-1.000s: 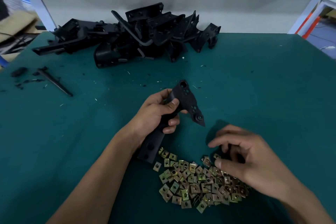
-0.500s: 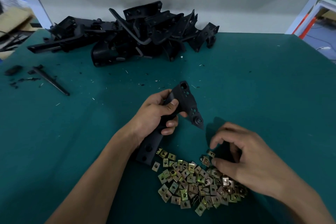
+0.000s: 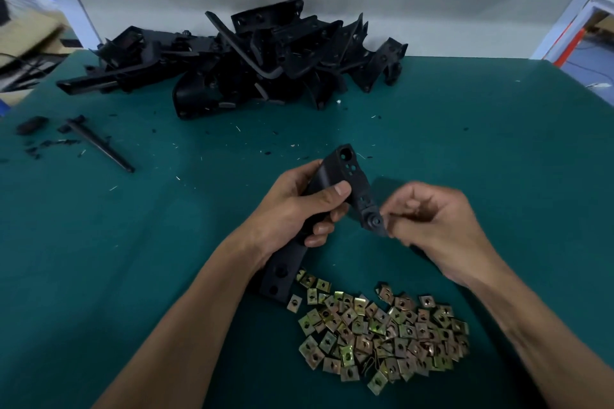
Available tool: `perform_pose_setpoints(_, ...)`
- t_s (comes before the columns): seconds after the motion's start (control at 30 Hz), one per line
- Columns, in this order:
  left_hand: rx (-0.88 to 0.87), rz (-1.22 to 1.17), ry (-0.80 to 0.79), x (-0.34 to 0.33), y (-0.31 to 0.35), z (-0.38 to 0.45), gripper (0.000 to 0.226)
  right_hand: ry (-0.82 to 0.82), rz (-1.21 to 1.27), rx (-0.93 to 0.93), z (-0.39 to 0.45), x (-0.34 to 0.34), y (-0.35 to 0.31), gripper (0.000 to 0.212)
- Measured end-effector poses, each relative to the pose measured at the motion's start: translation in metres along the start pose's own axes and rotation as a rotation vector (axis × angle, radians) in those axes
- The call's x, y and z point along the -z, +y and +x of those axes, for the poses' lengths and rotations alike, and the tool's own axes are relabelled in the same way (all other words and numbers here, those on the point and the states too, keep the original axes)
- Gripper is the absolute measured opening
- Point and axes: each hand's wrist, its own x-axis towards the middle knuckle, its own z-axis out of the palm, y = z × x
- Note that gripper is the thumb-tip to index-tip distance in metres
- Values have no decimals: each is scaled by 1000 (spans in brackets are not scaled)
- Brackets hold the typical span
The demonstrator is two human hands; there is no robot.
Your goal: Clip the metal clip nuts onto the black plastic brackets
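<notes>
My left hand (image 3: 292, 212) grips the stiff black bracket (image 3: 345, 176) mid-body; my right hand (image 3: 432, 226) is curled at its tip, whether pinching a clip nut I cannot tell.

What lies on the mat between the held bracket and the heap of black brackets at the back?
In the head view, only green mat with small specks and shavings of debris lies between the held bracket and the bracket heap; no part or clip nut sits there.

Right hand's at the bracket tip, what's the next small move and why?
Probably slide the clip onto the lower tip of the bracket: the left hand grips it steady and the right hand pinches beside that tip. The clip itself is too blurred to confirm.
</notes>
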Motion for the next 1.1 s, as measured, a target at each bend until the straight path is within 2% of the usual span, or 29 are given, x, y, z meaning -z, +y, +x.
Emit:
perform_pose_setpoints(0.1,-7,30,20,-2,0,1,18,50,436,-22,16,-14,-1,40)
perform_pose_setpoints(0.17,-11,40,37,-2,-1,1,15,75,633,-30,19,-21,-2,28)
perform_pose_setpoints(0.23,-18,50,53,-3,-1,2,12,78,725,-25,19,-23,-1,19)
perform_pose_setpoints(0.43,-12,75,76,-4,-1,3,25,28,723,-49,13,-18,2,22)
perform_pose_setpoints(0.67,12,57,89,-4,-3,3,19,49,676,-53,13,-16,-1,11)
perform_pose_setpoints(0.8,18,54,96,-4,-3,2,27,49,630,-44,13,-11,1,13)
perform_pose_setpoints(0.97,19,53,105,-5,-2,2,34,72,748,-43,12,-8,-2,10)
perform_pose_setpoints(1.1,22,59,99,-6,0,2,36,135,707,-19,12,-11,-4,8)
